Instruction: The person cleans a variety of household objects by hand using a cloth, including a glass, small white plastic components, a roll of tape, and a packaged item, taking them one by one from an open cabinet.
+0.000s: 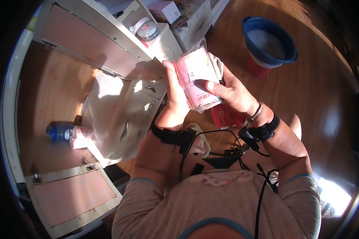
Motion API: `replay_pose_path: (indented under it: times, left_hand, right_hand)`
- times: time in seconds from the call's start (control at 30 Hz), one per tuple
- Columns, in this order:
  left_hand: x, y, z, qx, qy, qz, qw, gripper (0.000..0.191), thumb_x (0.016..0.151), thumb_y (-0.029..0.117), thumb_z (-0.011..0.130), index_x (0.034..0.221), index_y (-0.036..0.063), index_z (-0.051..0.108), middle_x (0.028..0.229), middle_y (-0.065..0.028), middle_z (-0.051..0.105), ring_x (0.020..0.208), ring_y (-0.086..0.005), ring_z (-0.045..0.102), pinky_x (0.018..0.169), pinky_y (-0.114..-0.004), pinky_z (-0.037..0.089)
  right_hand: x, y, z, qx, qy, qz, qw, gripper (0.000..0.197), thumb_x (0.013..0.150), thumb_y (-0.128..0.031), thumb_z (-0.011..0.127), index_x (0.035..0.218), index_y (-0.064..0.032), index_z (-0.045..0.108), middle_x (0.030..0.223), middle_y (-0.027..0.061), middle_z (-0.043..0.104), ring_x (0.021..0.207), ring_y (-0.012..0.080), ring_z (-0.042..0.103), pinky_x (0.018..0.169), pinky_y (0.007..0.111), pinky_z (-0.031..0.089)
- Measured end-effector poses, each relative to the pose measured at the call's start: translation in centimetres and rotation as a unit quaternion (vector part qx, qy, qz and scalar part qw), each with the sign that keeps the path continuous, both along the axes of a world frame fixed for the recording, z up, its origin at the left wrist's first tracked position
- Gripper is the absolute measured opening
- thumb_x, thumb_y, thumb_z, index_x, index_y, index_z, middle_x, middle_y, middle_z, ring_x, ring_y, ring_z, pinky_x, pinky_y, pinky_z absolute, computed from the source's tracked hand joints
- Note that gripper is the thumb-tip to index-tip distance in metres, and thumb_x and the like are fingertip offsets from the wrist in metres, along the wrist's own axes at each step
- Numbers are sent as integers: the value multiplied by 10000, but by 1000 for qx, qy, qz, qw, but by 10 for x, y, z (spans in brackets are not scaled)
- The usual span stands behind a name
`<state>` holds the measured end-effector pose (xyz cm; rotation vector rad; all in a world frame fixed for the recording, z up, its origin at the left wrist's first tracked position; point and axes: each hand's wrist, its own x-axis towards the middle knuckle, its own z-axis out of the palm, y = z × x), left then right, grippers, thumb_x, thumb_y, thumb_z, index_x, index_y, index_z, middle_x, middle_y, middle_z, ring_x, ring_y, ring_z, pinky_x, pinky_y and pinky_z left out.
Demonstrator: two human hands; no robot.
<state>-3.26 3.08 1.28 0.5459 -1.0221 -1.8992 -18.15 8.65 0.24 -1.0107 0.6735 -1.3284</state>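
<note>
Between my two hands is a pink packet (197,86) in clear plastic wrap, with writing on its front and strong sunlight on it. My left hand (177,92) supports its left edge, thumb pointing up along the side. On the right edge, my right hand (234,91) grips it with the thumb pressed over the front. A beige cloth with a ribbed weave (217,64) pokes out behind the packet, by my right fingers, which are mostly hidden. A red printed package (223,116) shows below my right hand.
At left, a cabinet with open doors (77,197) holds a blue bottle (56,131) and a pink plastic-wrapped pack (81,137). An open drawer contains a lidded jar (148,30); a white-and-pink box (164,12) sits beyond. A blue basin (269,41) stands on the wooden floor. Black cables (233,149) hang near my wrists.
</note>
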Motion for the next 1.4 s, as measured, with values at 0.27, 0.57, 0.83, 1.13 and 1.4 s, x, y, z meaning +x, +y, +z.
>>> replay_pose_path:
  times: [0.27,0.57,0.83,1.13,1.4]
  left_hand:
    - [-8,-5,-5,50,-45,58,996,818,911,677,278,1305,-28,412,1199,-166,552,1068,-249,590,902,-374,513]
    - [-15,1,-16,20,-21,35,999,451,990,327,462,1305,7,420,1173,-126,566,1039,-222,603,849,-361,540]
    - [-10,-16,-26,167,76,38,982,430,997,340,426,1264,8,483,1197,-109,587,1063,-224,604,881,-375,529]
    - [17,-31,-57,169,174,-128,962,557,969,509,367,1201,30,533,1074,-122,635,975,-249,636,800,-354,553]
    - [11,-34,-40,159,205,-69,963,550,950,490,417,1223,26,529,1139,-125,621,1042,-262,602,884,-396,508]
  right_hand:
    - [-5,-4,-8,81,-123,-47,988,535,808,-150,758,1243,23,499,1142,83,608,1052,163,580,967,315,444]
    - [-8,-12,-14,-6,177,-249,952,352,835,-210,739,1101,-7,629,941,30,670,849,74,580,793,244,496]
    - [-10,-12,-6,-288,411,-326,801,426,846,-217,701,1232,-81,581,1183,144,597,1089,250,577,910,346,466]
    - [24,2,-23,-425,593,-187,658,450,852,-135,542,1298,-78,542,1391,119,464,1353,319,336,1144,472,236]
    - [7,4,-31,-350,539,-180,745,418,871,-96,556,1288,-71,554,1326,132,511,1285,325,428,1110,401,327]
